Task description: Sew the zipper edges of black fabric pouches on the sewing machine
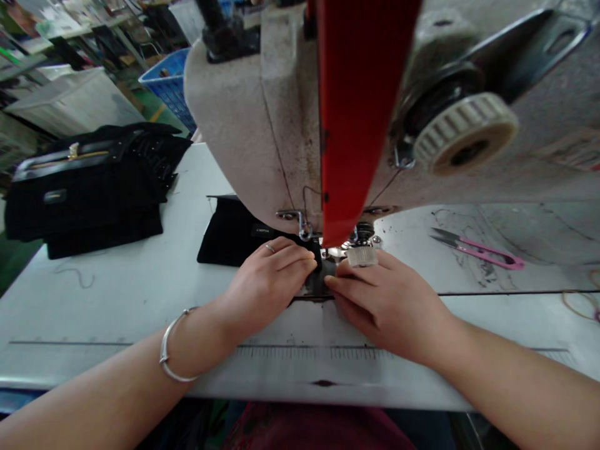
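A black fabric piece (239, 234) lies on the white sewing table (117, 306) and runs under the head of an industrial sewing machine (248, 125). My left hand (267, 284) presses its fingers on the fabric just left of the presser foot (356, 247). My right hand (387, 306) sits opposite, with its fingertips at the fabric's near edge below the foot. Between my hands the fabric is partly hidden, and the needle cannot be made out behind the machine's parts.
A red panel (360, 94) runs down the machine's front, and a ribbed cream knob (466, 134) sticks out at right. Pink-handled thread snips (478, 249) lie on the table at right. A stack of black bags (89, 194) sits at left, with a blue plastic crate (171, 87) behind.
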{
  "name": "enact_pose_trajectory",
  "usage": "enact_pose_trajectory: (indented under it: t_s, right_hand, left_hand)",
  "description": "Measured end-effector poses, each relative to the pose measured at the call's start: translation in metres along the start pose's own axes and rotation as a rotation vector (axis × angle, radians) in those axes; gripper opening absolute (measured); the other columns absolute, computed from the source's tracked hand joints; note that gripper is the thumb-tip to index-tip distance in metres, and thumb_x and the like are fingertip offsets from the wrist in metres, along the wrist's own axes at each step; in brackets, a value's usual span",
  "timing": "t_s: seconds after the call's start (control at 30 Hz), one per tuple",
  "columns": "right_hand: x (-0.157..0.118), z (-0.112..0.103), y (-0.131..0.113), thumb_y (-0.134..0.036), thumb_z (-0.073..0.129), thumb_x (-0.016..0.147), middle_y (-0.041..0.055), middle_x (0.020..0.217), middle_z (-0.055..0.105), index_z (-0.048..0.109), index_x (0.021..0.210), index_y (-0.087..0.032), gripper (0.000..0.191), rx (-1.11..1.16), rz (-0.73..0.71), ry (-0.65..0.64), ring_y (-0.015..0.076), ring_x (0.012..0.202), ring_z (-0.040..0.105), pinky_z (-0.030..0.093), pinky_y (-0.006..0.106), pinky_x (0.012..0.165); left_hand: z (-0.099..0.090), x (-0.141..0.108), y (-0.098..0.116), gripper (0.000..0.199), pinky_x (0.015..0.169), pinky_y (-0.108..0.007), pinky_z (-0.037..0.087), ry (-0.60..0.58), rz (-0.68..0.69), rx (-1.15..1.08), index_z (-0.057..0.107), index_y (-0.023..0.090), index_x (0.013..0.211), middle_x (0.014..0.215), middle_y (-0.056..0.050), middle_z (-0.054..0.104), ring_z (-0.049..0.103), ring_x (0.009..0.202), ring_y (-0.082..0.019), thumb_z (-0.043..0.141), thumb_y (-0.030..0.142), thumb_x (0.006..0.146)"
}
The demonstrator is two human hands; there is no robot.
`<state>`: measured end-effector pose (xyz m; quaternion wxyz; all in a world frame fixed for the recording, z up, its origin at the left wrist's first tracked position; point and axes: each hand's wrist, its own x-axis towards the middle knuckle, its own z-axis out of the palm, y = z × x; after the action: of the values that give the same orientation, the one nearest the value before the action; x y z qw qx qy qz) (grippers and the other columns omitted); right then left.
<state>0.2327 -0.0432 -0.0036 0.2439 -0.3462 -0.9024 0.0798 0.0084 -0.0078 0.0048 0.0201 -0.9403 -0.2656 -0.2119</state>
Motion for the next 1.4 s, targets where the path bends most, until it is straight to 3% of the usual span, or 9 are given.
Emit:
enact_pose_trajectory:
  t_s: [0.17,0.37,0.57,0.77,0.93,1.1,1.23,1.4]
  right_hand:
    - [0.003,0.002,-0.001,-0.019,0.049,0.093,0.0104,0.100,0.065,0.062,0.116,-0.012,0.028,-0.044,0.024,-0.042,0.0250,0.096,0.058,0.047,0.044,0.082]
    - [0.005,0.005,-0.003,-0.020,0.051,0.089,0.0085,0.098,0.063,0.062,0.113,-0.014,0.027,-0.085,0.052,-0.080,0.0262,0.091,0.054,0.044,0.045,0.080]
    - [0.007,0.006,-0.004,-0.023,0.052,0.090,0.0097,0.105,0.063,0.060,0.118,-0.014,0.031,-0.109,0.070,-0.080,0.0265,0.094,0.054,0.042,0.044,0.079]
    - [0.009,0.005,-0.004,-0.021,0.052,0.089,0.0075,0.101,0.062,0.063,0.115,-0.015,0.029,-0.110,0.069,-0.085,0.0254,0.091,0.053,0.040,0.043,0.076]
    - [0.007,0.005,-0.004,-0.021,0.051,0.090,0.0058,0.098,0.062,0.064,0.110,-0.016,0.025,-0.108,0.068,-0.070,0.0246,0.089,0.053,0.039,0.041,0.076]
    - [0.008,0.005,-0.004,-0.022,0.050,0.090,0.0053,0.096,0.062,0.064,0.107,-0.016,0.022,-0.098,0.066,-0.088,0.0244,0.088,0.052,0.038,0.041,0.076]
    - [0.007,0.006,-0.004,-0.021,0.051,0.089,0.0051,0.097,0.062,0.062,0.115,-0.016,0.030,-0.085,0.071,-0.096,0.0254,0.090,0.052,0.039,0.042,0.078]
    - [0.007,0.006,-0.004,-0.020,0.052,0.088,0.0045,0.095,0.062,0.061,0.119,-0.015,0.033,-0.107,0.058,-0.082,0.0252,0.089,0.053,0.041,0.043,0.077]
  left_hand:
    - [0.001,0.001,0.002,0.012,0.089,-0.030,0.052,0.026,-0.063,-0.027,0.062,0.015,0.096,0.093,-0.004,0.068,0.063,0.091,-0.015,0.050,0.012,0.094]
    - [0.003,0.002,0.001,0.008,0.090,-0.033,0.052,0.058,-0.195,-0.104,0.062,0.018,0.097,0.097,-0.003,0.069,0.064,0.092,-0.016,0.057,0.018,0.092]
    - [0.001,0.002,0.003,0.006,0.084,-0.030,0.055,0.112,-0.350,0.012,0.062,0.018,0.094,0.087,-0.002,0.069,0.067,0.086,-0.016,0.061,0.017,0.089]
    - [-0.002,-0.003,0.012,0.016,0.091,-0.028,0.057,0.088,-0.163,0.076,0.064,0.015,0.106,0.103,-0.005,0.071,0.067,0.098,-0.016,0.053,0.015,0.095]
    - [-0.001,-0.012,0.005,0.022,0.099,-0.033,0.053,-0.021,0.035,0.127,0.062,0.012,0.113,0.108,-0.007,0.070,0.063,0.109,-0.019,0.050,0.010,0.095]
    - [-0.002,-0.011,0.005,0.023,0.096,-0.034,0.052,-0.100,0.012,0.135,0.061,0.010,0.113,0.106,-0.008,0.068,0.062,0.106,-0.020,0.046,0.009,0.095]
    - [-0.002,-0.004,0.005,0.016,0.090,-0.035,0.052,-0.135,-0.011,0.152,0.063,0.012,0.100,0.100,-0.007,0.068,0.062,0.101,-0.021,0.048,0.012,0.095]
    - [0.000,0.000,0.000,0.014,0.086,-0.033,0.052,-0.021,-0.028,0.106,0.063,0.013,0.099,0.099,-0.005,0.069,0.063,0.096,-0.018,0.050,0.014,0.095]
